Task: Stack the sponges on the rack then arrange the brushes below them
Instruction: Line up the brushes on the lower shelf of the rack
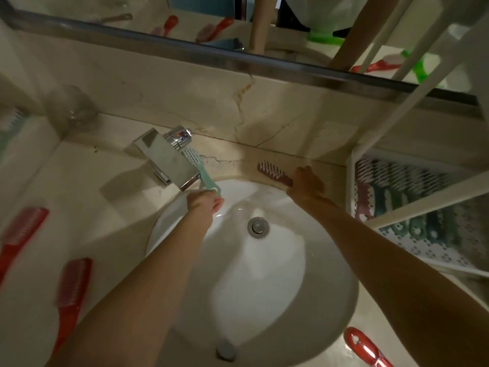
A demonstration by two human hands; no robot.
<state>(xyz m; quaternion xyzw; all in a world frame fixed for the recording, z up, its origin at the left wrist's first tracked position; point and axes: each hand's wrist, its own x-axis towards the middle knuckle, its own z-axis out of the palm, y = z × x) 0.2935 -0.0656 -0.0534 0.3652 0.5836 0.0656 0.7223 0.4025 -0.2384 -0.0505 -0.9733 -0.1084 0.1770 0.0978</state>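
My left hand [204, 202] grips the handle end of a mint green brush [199, 168], whose bristled head lies beside the tap. My right hand [307, 181] is closed around the handle of a maroon brush [272, 170] on the counter behind the basin. At the right stands a white rack [352, 165]; its perforated lower shelf holds several brushes [397, 200] in teal and maroon, laid side by side. No sponges are visible on the rack's upper part from here.
A chrome tap [164, 157] overhangs the white sink [341, 295]. Two red brushes [71, 290] lie on the left counter, another red brush [367, 348] at the bottom right. A glass [70, 107] stands at the back left, under a mirror [185, 19].
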